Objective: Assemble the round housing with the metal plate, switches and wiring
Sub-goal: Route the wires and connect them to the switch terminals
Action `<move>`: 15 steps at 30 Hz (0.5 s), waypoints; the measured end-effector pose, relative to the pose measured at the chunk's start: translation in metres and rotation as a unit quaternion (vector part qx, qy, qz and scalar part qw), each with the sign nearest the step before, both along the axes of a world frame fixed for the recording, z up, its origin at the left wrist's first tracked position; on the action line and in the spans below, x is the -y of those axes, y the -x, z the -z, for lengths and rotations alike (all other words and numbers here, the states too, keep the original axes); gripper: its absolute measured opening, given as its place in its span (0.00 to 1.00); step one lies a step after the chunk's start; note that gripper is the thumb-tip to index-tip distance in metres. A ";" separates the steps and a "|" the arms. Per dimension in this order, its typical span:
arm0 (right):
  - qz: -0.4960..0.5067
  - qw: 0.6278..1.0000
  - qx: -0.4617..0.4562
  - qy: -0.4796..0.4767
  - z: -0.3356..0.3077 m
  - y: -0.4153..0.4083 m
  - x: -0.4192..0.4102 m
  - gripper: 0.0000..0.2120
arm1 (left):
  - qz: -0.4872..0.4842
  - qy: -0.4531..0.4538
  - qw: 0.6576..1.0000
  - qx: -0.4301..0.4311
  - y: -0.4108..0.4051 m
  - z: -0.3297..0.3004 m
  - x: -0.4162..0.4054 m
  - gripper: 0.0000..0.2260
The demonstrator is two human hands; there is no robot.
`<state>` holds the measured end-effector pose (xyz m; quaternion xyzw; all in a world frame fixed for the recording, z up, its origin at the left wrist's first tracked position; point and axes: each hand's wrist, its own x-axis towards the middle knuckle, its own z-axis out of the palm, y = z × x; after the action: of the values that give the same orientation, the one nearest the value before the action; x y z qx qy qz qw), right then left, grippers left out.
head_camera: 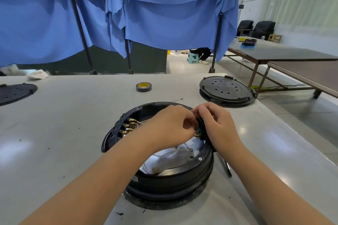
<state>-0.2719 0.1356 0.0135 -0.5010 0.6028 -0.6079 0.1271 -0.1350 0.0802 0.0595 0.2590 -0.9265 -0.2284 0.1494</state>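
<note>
The round black housing (170, 181) stands on the white table in front of me, its open side up. A shiny metal plate (175, 157) lies inside it, with thin wires over it. Several black switches with brass terminals (128, 127) sit along the inner left wall. My left hand (170, 126) reaches over the housing and pinches something small at the right wall, likely a wire end. My right hand (214, 124) grips a black switch block (200, 129) at the housing's right rim. What lies between the fingertips is mostly hidden.
A roll of tape (144, 86) lies behind the housing. A black perforated lid (226, 90) sits at the far right corner, another (14, 92) at the far left. A dark tool (225, 166) lies right of the housing. Blue curtains hang behind; other tables stand to the right.
</note>
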 end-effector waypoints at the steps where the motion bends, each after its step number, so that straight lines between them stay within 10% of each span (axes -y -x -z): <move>1: 0.001 1.000 0.000 0.000 0.000 0.000 0.000 0.12 | -0.007 -0.011 1.000 -0.009 0.001 0.001 0.001 0.12; 15: 0.011 1.000 -0.013 -0.015 0.001 0.002 -0.001 0.11 | -0.007 -0.044 0.999 -0.028 -0.002 0.014 0.007 0.10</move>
<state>-0.2740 0.1369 0.0129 -0.5004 0.6188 -0.5935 0.1201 -0.1328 0.0732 0.0452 0.2651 -0.9093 -0.2748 0.1655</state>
